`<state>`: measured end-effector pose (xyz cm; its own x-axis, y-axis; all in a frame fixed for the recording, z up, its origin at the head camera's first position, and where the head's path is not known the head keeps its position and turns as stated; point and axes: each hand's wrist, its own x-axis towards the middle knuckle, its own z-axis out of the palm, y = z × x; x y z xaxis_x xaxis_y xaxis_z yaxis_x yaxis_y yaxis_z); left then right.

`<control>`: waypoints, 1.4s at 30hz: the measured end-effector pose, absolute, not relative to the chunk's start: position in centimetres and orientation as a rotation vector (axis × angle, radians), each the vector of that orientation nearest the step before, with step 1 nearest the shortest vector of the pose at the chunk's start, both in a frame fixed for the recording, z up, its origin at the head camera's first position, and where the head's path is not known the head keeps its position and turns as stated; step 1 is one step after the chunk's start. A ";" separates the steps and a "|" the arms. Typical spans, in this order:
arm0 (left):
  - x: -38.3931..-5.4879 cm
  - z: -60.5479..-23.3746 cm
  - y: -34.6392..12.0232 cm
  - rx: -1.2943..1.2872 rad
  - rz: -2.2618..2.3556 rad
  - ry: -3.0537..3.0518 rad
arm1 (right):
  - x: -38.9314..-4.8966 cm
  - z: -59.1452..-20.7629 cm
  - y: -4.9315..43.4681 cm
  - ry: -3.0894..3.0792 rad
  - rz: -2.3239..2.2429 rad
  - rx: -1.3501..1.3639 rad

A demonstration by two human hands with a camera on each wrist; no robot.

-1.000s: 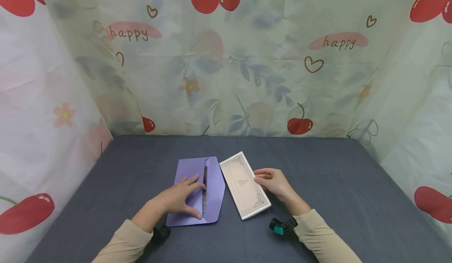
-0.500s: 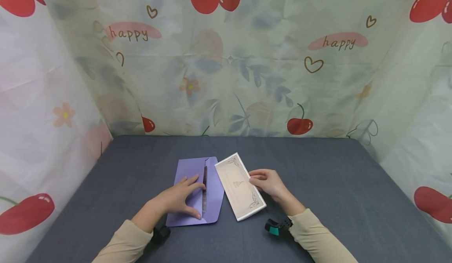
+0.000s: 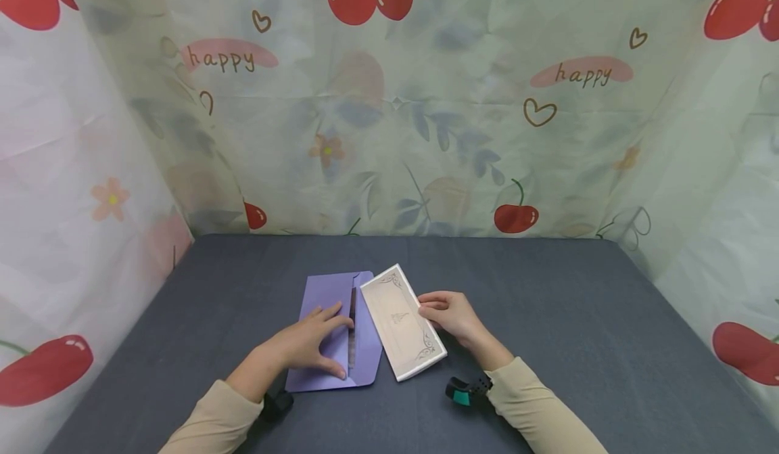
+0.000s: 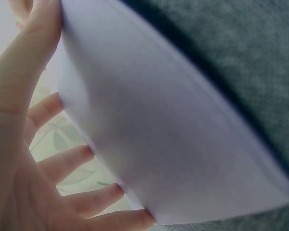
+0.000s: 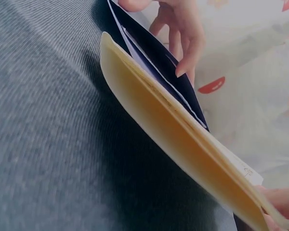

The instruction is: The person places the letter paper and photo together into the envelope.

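A purple envelope [image 3: 320, 293] lies on the table with its flap [image 3: 366, 356] folded out to the right and its slot [image 5: 149, 65] gaping. My left hand [image 3: 312, 340] rests spread over it, with thumb and fingertips by the slot's edge; in the left wrist view the fingertips [image 4: 79, 153] touch the envelope's edge. With thumb and fingers, my right hand [image 3: 450, 313] pinches the right long edge of a cream folded card [image 3: 395, 319] printed with corner scrolls and a small central emblem. The card slants, its upper left corner overlapping the flap. Its leaves [image 5: 154, 130] show slightly parted from below.
Both hands work over a dark grey cloth-covered table [image 3: 535, 291]. A curtain [image 3: 426, 55] printed with cherries and hearts closes off the back and sides. A black band with a green patch [image 3: 460, 396] hangs at the right wrist.
My right hand has slid the card leftwards, from beside the envelope to over its flap. My left hand and the envelope have stayed in place.
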<state>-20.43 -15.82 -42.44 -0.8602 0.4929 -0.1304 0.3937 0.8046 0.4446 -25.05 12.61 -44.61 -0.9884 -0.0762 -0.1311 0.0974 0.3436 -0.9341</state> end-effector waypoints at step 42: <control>-20.5 -42.4 -15.8 0.720 0.609 2.751 | -25.6 -44.4 9.2 2.367 -1.830 -0.017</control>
<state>-20.49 -15.79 -42.45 -0.8520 0.5105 -0.1162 0.4138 0.7925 0.4479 -25.58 9.24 -44.35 -0.9888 -0.1001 -0.1107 0.0820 0.2557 -0.9633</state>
